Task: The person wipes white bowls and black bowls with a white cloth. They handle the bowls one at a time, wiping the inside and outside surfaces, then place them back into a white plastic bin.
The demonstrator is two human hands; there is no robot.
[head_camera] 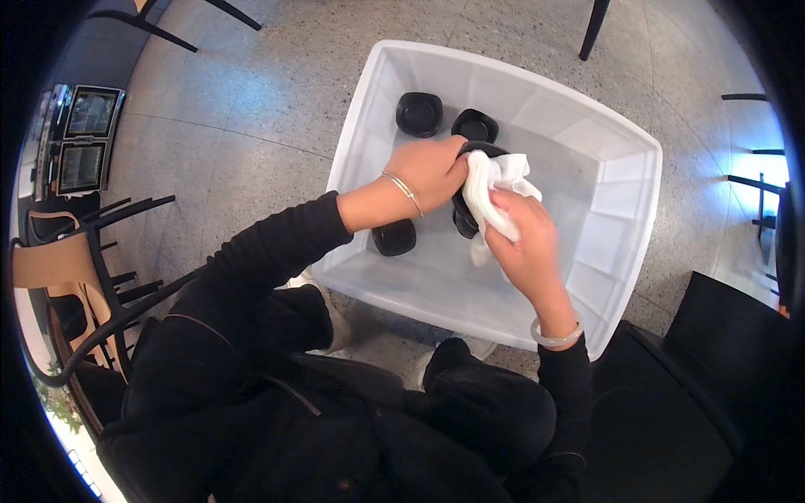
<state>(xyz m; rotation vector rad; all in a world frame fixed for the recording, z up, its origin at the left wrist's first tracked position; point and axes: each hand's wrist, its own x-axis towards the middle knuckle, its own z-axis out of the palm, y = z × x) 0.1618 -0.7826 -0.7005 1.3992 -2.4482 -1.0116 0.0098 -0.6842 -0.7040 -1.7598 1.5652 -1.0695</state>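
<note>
My left hand (431, 173) grips a black dish (492, 147) by its edge, over a large white plastic tub (629, 264). A folded white cloth (483, 188) is held in my right hand (525, 236) and lies against the dish, covering much of it. Inside the tub, a small square black bowl (419, 115) stands in the far left corner, with a second black bowl (475, 126) to its right. A third black bowl (395, 237) sits nearer me, below my left wrist. Under the held dish, another black piece (464, 224) shows only in part.
The tub rests on a speckled stone floor (270, 82) in front of my feet. A chair with a tan back (60, 261) stands at the left, and a black seat (666, 390) at the lower right. A dark chair leg (593, 31) rises beyond the tub.
</note>
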